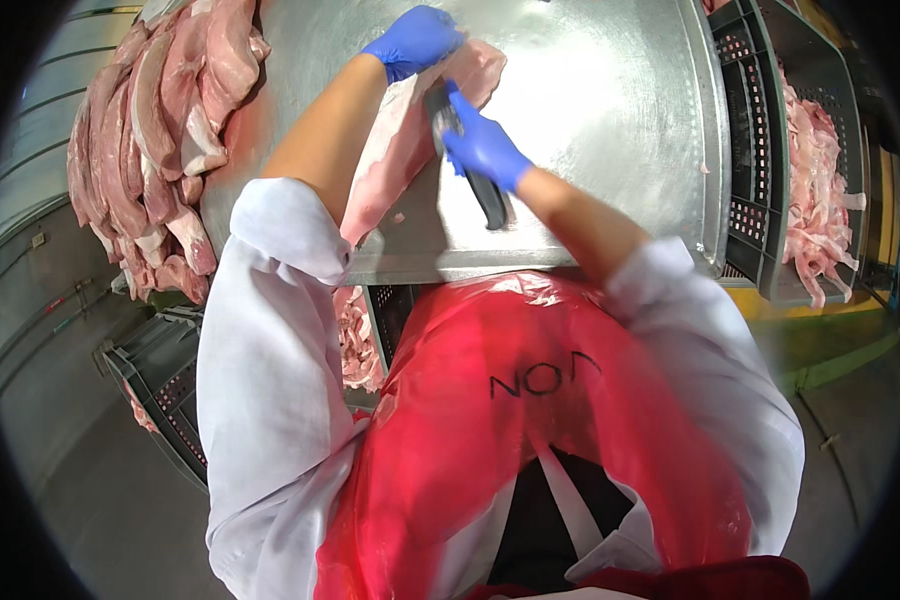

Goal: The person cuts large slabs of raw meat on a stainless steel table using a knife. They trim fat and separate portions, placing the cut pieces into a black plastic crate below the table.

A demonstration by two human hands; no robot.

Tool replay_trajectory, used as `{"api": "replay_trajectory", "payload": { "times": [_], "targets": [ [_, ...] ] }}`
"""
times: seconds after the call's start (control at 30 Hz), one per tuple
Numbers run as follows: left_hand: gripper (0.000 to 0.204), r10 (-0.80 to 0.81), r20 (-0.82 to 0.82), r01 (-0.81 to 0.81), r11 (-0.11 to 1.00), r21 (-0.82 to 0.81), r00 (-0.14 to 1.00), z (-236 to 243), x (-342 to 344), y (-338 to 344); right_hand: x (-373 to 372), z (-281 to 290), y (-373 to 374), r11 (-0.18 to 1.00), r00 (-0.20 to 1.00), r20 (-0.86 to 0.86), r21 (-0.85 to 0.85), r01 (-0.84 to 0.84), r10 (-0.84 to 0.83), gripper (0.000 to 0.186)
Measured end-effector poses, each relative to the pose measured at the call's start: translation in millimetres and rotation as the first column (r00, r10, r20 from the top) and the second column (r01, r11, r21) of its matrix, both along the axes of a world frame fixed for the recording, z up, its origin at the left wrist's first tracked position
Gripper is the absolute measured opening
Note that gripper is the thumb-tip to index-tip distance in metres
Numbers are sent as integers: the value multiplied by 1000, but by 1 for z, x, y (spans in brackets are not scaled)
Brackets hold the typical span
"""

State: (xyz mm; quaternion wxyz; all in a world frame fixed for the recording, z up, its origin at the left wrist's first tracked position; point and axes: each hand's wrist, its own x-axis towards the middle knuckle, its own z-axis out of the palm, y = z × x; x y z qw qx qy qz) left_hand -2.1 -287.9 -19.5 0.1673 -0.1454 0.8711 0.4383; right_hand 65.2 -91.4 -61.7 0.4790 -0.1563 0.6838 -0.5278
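Observation:
A long piece of pale pink meat (pixel 402 150) with a whitish fatty side lies lengthwise on the metal table (pixel 610 200). My left hand (pixel 415 42), in a blue glove, is closed on its far end, the fingertips partly hidden. My right hand (pixel 485 148), also gloved in blue, grips a long black-handled tool (pixel 487 200). The tool's dark far end lies against the meat's right side, and its near end sticks out below my hand over the table. I cannot make out a blade. A small meat scrap (pixel 399 217) lies beside the piece.
Long meat strips (pixel 150 130) are heaped at the table's left edge. A dark perforated crate (pixel 755 150) on the right holds pale trimmings (pixel 815 190). More trimmings (pixel 358 340) show below the table's near edge. Another dark crate (pixel 170 385) stands low on the left.

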Motion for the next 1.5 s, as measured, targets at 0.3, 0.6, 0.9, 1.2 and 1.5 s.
{"api": "replay_trajectory", "payload": {
  "times": [0.3, 0.6, 0.9, 1.2, 1.5],
  "targets": [
    [26, 72, -28, -68, 991, 119, 997, 12, 11, -3, 43, 2, 14, 998, 998, 8, -38, -59, 59, 82],
    [32, 64, -221, -49, 996, 77, 973, 23, 12, -19, 106, -6, 24, 996, 993, -79, -4, -86, 85, 81],
    [30, -203, -304, 148, 970, -194, 931, 31, 22, -35, 120, -24, -5, 992, 954, -271, 34, -122, 126, 84],
    [35, -290, -427, 181, 943, -279, 856, 66, 54, -24, 116, -7, -48, 999, 986, -163, 10, -45, 46, 81],
    [33, -234, -526, 145, 968, -205, 818, 124, 87, -15, 123, -9, -74, 998, 989, -132, 0, -63, 62, 81]
  ]
}}
